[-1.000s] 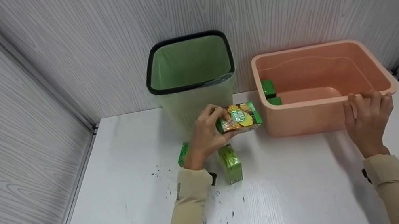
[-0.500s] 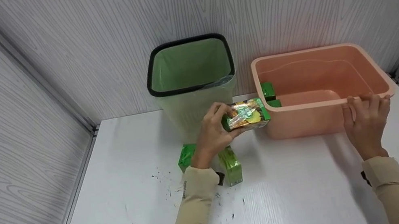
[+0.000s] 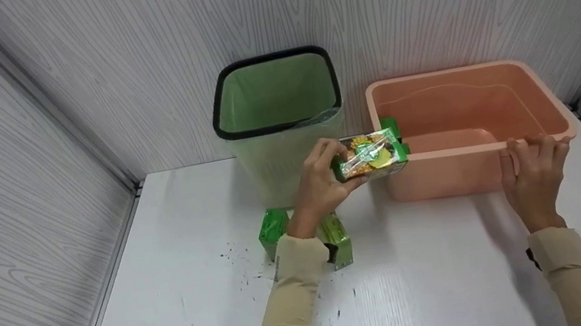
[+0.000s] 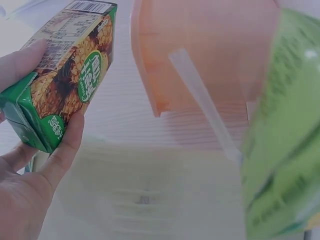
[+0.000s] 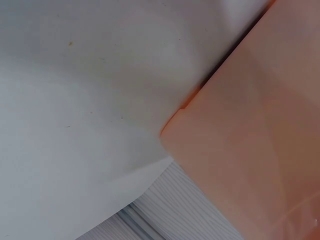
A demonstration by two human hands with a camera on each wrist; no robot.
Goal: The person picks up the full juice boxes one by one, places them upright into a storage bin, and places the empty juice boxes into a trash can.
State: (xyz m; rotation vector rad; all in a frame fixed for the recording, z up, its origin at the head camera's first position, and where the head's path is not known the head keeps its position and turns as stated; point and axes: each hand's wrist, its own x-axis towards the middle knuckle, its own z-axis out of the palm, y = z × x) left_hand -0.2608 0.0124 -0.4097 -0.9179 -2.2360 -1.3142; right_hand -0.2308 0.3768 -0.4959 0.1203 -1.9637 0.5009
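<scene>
In the head view my left hand [image 3: 323, 178] grips a pineapple juice box [image 3: 372, 153] at its near end, thumb beneath and fingers over the top. The box's far end overlaps the left front corner of the pink bin [image 3: 448, 177]; whether they touch I cannot tell. The left wrist view shows the carton's [image 4: 70, 75] pineapple print and barcode. My right hand [image 3: 534, 174] holds the bin's front rim at the right, fingers hooked over it. Green boxes [image 3: 389, 124] inside the bin are partly hidden. Only the bin's wall [image 5: 250, 125] and the table show in the right wrist view.
A green waste bin [image 3: 284, 128] with a black rim stands left of the pink bin. Behind my left forearm, a green box [image 3: 273, 228] and a light green carton [image 3: 339, 244] stand on the white table [image 3: 437, 280]. A pale straw [image 4: 200, 95] shows near the left wrist camera.
My left hand has carried the juice box rightward, up to the pink bin's left front corner. More of the green box on the table shows. My right hand stays on the rim.
</scene>
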